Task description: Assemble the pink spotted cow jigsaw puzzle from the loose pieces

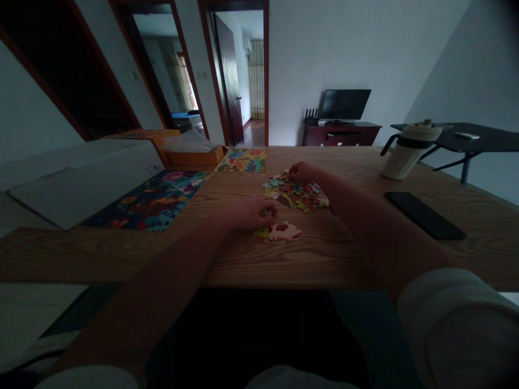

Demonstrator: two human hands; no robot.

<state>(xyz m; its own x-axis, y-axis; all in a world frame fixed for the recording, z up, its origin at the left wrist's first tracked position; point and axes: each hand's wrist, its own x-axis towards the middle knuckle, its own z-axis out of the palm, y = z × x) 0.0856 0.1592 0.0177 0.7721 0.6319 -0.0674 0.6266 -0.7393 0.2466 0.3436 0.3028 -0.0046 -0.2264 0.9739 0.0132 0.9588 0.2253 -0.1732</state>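
Jigsaw pieces (297,192) probably lift best lightly pinched; the right hand (302,172) bunches fingertips at their far edge, the left hand (254,212) curls; neither grip is clear.

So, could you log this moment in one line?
left hand: beside pink spotted piece | right hand: at far side of puzzle pile | each grip: contents unclear | pitcher: on table

Left hand (250,212) by joined puzzle pieces (286,231), right hand (300,171) at the far edge of a loose pile (297,196).
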